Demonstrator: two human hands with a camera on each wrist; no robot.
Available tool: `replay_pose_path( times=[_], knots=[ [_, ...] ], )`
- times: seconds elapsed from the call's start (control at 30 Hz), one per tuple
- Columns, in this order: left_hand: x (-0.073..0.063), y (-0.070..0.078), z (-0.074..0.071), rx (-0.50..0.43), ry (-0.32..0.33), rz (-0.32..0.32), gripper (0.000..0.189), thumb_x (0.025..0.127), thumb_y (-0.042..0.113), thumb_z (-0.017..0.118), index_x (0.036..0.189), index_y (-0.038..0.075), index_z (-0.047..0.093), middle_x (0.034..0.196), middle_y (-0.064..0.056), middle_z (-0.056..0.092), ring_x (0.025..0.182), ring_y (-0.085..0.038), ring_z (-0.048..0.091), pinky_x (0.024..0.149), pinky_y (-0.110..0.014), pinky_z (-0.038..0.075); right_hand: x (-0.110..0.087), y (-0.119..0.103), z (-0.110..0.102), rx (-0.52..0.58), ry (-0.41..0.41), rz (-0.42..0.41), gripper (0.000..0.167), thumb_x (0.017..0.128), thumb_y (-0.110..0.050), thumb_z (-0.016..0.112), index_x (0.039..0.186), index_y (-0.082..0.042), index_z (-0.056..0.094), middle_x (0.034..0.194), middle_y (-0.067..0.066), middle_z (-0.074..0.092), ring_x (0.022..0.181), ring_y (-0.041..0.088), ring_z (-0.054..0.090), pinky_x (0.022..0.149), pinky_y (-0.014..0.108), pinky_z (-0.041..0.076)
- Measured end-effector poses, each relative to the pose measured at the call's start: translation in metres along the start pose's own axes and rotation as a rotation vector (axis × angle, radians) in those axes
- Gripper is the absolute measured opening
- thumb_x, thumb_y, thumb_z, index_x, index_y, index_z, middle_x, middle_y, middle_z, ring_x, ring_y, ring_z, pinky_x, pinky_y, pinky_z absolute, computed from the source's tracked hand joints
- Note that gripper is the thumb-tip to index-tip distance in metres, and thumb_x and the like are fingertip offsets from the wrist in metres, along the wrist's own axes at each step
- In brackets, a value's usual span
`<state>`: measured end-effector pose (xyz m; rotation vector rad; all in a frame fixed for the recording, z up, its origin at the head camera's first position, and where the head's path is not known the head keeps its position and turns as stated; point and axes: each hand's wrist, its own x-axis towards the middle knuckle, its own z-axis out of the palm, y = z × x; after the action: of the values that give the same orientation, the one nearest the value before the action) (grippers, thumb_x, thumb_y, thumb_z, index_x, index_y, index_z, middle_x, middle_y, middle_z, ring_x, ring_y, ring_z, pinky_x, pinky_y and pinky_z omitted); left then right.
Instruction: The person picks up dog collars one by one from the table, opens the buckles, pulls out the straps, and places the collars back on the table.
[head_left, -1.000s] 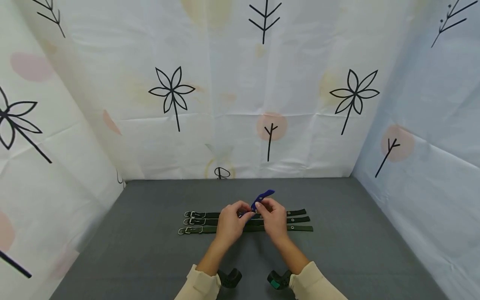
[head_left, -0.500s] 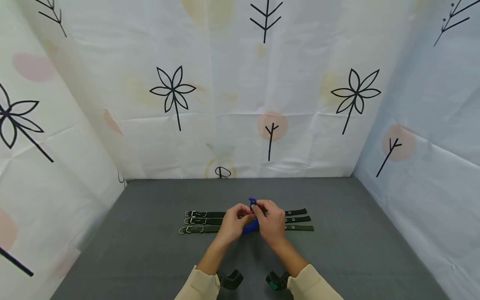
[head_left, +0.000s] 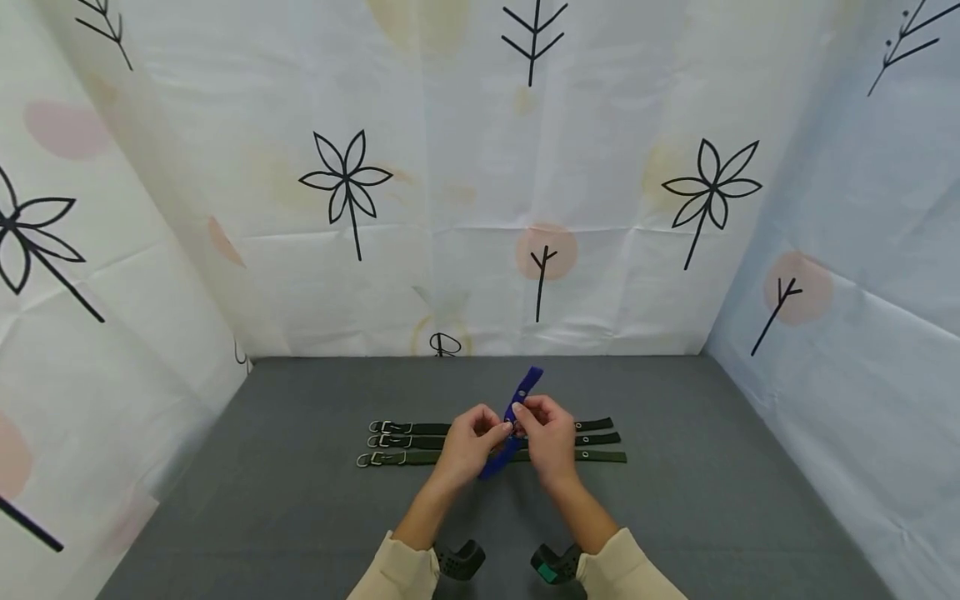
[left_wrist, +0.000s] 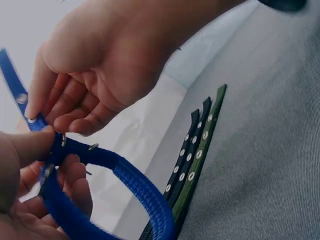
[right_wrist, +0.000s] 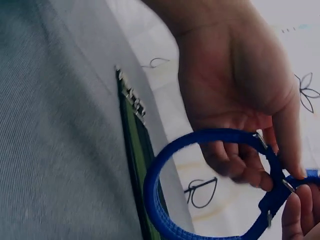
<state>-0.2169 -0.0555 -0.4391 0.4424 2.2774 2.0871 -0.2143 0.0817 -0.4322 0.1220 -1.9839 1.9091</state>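
A blue collar [head_left: 501,460] is held above the table, bent into a loop. My left hand [head_left: 467,446] pinches it near the metal buckle [right_wrist: 288,186]. My right hand [head_left: 551,440] grips the eyelet end of the strap between thumb and fingers, and the tip sticks up past it. In the left wrist view the padded loop of the collar [left_wrist: 142,187] hangs below both hands. Fingers partly hide the buckle, so I cannot tell how the strap runs through it. Behind and under the hands lie two black collars and a green collar [head_left: 600,457].
The far black collar [head_left: 420,429], the nearer black collar [head_left: 431,442] and the green one lie parallel, buckles to the left. They rest on a grey table [head_left: 300,517]. Patterned white cloth walls [head_left: 450,283] stand at the back and both sides.
The blue strap's tip dipped and folded half a second ago, then came up straighter above the right hand. The loop has appeared lower between the hands. The collars on the table stay put.
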Motion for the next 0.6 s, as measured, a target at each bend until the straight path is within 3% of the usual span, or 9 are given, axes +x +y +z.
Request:
replay_pose_path(
  times=[0.2,0.3,0.4,0.5,0.6],
  knots=[
    [0.009,-0.021,-0.007,-0.152,0.013,-0.059,0.013,0.091,0.002,0.067,0.091,-0.006,0.058,0.077,-0.006,0.062,0.062,-0.019,0.058,0.057,-0.029,0.049,-0.001,-0.001,-0.010,-0.195,-0.170,-0.368,0.007,0.085,0.007,0.069,0.092,0.005,0.070,0.082,0.014,0.067,0.058,0.014,0.055,0.053,0.027,0.047],
    [0.013,-0.028,-0.011,-0.180,0.011,-0.070,0.014,0.091,0.006,0.069,0.094,-0.003,0.060,0.081,-0.010,0.064,0.061,-0.017,0.059,0.058,-0.030,0.050,0.006,0.001,-0.021,-0.270,-0.266,-0.452,0.013,0.086,0.007,0.068,0.098,0.004,0.070,0.087,0.014,0.066,0.053,0.011,0.045,0.049,0.026,0.041],
    [0.013,-0.029,-0.014,-0.208,0.018,-0.062,0.015,0.092,0.007,0.068,0.097,-0.004,0.059,0.085,-0.014,0.065,0.061,-0.016,0.058,0.060,-0.031,0.051,0.013,0.001,-0.033,-0.298,-0.405,-0.377,0.016,0.090,0.003,0.065,0.106,0.003,0.069,0.090,0.012,0.067,0.049,0.013,0.043,0.047,0.025,0.039],
    [0.013,-0.030,-0.016,-0.221,0.039,-0.055,0.015,0.093,0.006,0.066,0.100,-0.004,0.058,0.085,-0.013,0.065,0.060,-0.015,0.057,0.060,-0.030,0.050,0.019,0.002,-0.041,-0.242,-0.564,-0.214,0.018,0.095,-0.001,0.061,0.110,0.005,0.067,0.089,0.013,0.068,0.050,0.022,0.049,0.047,0.032,0.045],
    [0.013,-0.033,-0.017,-0.235,0.057,-0.051,0.015,0.093,0.007,0.065,0.101,-0.003,0.058,0.082,-0.009,0.063,0.059,-0.014,0.055,0.058,-0.028,0.049,0.023,0.007,-0.045,-0.166,-0.647,-0.101,0.019,0.097,-0.003,0.058,0.112,0.007,0.065,0.085,0.019,0.067,0.051,0.025,0.051,0.049,0.040,0.048]
  ],
)
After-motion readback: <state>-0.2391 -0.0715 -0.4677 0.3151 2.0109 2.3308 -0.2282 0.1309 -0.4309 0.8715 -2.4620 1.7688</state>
